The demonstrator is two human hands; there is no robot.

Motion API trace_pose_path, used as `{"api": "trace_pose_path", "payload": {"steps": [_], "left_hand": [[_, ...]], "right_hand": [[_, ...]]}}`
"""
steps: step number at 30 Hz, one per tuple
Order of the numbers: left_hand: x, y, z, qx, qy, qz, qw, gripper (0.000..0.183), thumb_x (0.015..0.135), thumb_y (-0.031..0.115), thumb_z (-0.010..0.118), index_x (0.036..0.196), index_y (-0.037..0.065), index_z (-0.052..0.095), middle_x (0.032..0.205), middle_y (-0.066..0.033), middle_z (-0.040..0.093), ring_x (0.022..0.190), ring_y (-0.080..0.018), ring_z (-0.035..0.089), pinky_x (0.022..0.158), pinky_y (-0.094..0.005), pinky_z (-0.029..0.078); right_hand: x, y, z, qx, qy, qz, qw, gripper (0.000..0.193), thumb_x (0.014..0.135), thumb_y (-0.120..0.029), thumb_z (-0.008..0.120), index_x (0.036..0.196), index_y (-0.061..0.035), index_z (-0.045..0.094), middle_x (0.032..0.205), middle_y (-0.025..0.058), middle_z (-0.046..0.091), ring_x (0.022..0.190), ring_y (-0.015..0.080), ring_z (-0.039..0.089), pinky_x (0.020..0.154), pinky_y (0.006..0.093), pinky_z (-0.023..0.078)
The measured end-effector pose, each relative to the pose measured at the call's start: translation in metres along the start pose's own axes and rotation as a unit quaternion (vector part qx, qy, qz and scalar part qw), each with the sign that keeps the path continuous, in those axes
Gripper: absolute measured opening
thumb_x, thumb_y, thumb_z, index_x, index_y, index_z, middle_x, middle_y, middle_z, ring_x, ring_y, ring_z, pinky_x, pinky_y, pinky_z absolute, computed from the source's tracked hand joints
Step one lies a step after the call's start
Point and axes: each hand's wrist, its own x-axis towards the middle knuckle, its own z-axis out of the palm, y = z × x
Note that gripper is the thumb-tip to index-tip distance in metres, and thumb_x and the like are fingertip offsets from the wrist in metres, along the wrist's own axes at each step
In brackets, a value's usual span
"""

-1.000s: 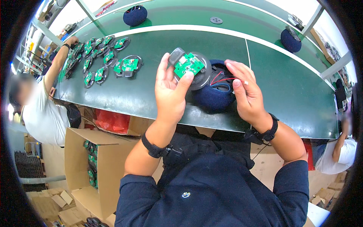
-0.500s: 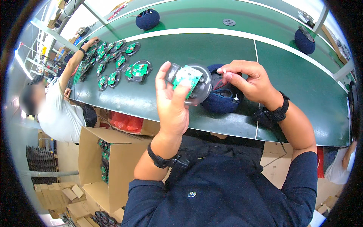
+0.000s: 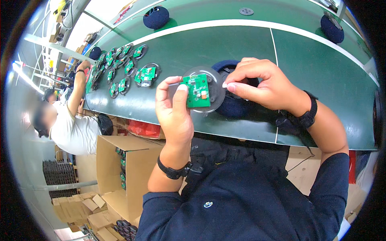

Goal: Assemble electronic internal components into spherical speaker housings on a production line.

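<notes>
Above bench [image 3: 321, 104], left fingers [image 3: 181, 98] clasp circuit board [image 3: 198, 91], right fingers [image 3: 246, 90] pinch connector [image 3: 224, 85] near it.

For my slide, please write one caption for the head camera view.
Left hand holding a green circuit board, right hand pinching a small white part, near a dark blue round shell.

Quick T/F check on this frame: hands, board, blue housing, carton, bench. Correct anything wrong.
1. The left hand holds a green circuit board on a clear disc. True.
2. The right hand lies flat. False: it pinches a small white connector.
3. The disc and right hand partly hide the dark blue housing. True.
4. The open carton stands on the green bench. False: it is below the bench edge.
5. More boards lie leftward on the bench. True.
</notes>
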Motion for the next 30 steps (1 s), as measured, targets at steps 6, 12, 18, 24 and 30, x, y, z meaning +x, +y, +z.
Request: {"api": "trace_pose_path", "payload": {"steps": [6,12,18,24,30], "left_hand": [[-0.006,-0.006,0.006,0.084,0.002,0.062,0.995,0.025,0.104,0.008,0.057,0.127,0.005,0.048,0.131,-0.0177,0.061,0.116,-0.0197,0.061,0.098,-0.0335,0.052],[-0.006,-0.007,0.015,0.145,-0.001,0.088,0.986,0.020,0.107,0.010,0.051,0.127,0.008,0.047,0.131,-0.0175,0.061,0.107,-0.0209,0.067,0.085,-0.0353,0.061],[-0.008,-0.007,0.018,0.149,0.017,0.076,0.986,0.021,0.107,0.010,0.052,0.127,0.009,0.046,0.112,-0.0104,0.062,0.094,-0.0156,0.066,0.080,-0.0309,0.057],[-0.010,-0.007,0.021,0.127,0.022,0.050,0.990,0.024,0.106,0.009,0.054,0.129,0.009,0.045,0.106,-0.0091,0.063,0.093,-0.0154,0.066,0.078,-0.0302,0.057],[-0.013,0.004,0.033,0.165,-0.009,0.020,0.986,0.036,0.104,0.004,0.054,0.138,0.007,0.041,0.111,-0.0138,0.063,0.097,-0.0176,0.067,0.083,-0.0322,0.057]], "right_hand": [[-0.001,0.000,0.005,-0.002,0.021,-0.004,1.000,0.009,0.093,-0.009,0.071,0.096,-0.0012,0.074,0.091,0.0079,0.071,0.087,0.0183,0.064,0.080,0.0318,0.050],[-0.003,-0.004,0.005,-0.010,-0.006,-0.017,1.000,0.015,0.092,-0.016,0.072,0.096,-0.0010,0.073,0.089,0.0117,0.068,0.086,0.0251,0.067,0.078,0.0338,0.052],[-0.004,-0.003,0.004,-0.152,0.027,-0.071,0.986,0.009,0.092,-0.011,0.071,0.094,-0.0023,0.070,0.092,0.0084,0.068,0.090,0.0247,0.062,0.084,0.0351,0.049],[-0.003,0.000,0.003,-0.174,0.028,-0.078,0.981,0.016,0.095,-0.018,0.066,0.093,-0.0023,0.066,0.091,0.0143,0.063,0.092,0.0347,0.059,0.084,0.0430,0.048],[-0.004,-0.002,0.006,-0.193,0.033,-0.104,0.975,0.014,0.094,-0.018,0.067,0.096,-0.0043,0.064,0.094,0.0121,0.060,0.093,0.0337,0.056,0.084,0.0417,0.047]]}}
